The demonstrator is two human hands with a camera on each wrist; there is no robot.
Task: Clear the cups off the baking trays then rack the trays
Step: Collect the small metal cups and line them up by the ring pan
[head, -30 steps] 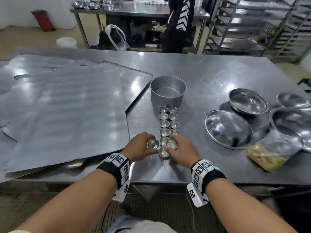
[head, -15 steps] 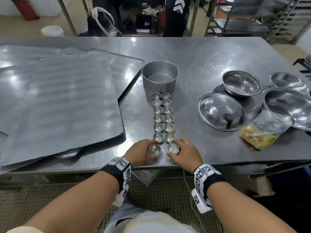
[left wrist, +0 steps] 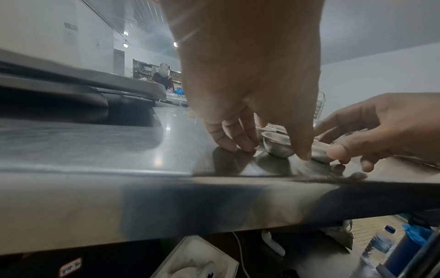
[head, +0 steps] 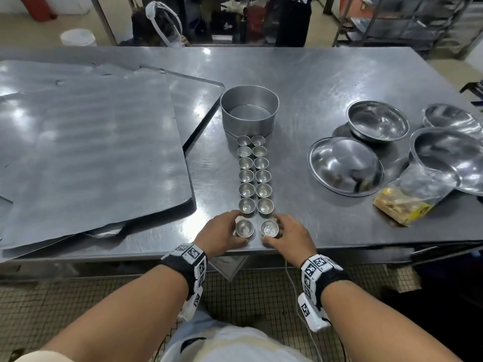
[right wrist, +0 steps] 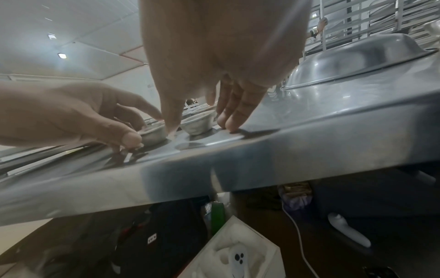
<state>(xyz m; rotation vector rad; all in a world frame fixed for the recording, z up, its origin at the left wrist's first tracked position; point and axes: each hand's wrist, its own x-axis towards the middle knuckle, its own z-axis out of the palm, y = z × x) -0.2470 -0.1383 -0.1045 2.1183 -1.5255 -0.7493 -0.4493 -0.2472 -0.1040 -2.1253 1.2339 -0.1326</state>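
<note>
Two straight columns of small metal cups (head: 254, 173) run down the steel table (head: 326, 74) from a round tin toward me. My left hand (head: 240, 227) pinches the nearest left cup (head: 245, 229) between thumb and fingers; it shows in the left wrist view as cup (left wrist: 277, 144). My right hand (head: 271, 228) pinches the nearest right cup (head: 268, 227), the cup (right wrist: 197, 125) in the right wrist view. Both cups stand on the table near its front edge. Large flat baking trays (head: 91, 152) lie stacked at the left, bare of cups.
A round cake tin (head: 249, 111) stands at the head of the columns. Steel bowls and lids (head: 345, 165) and a plastic bag of yellow food (head: 407, 202) lie at the right. A tray rack (head: 407, 19) stands at the back right.
Both hands drew back toward the table's front edge. The cups bunched under them a second ago now stand in line, one in each hand at the near end of each column.
</note>
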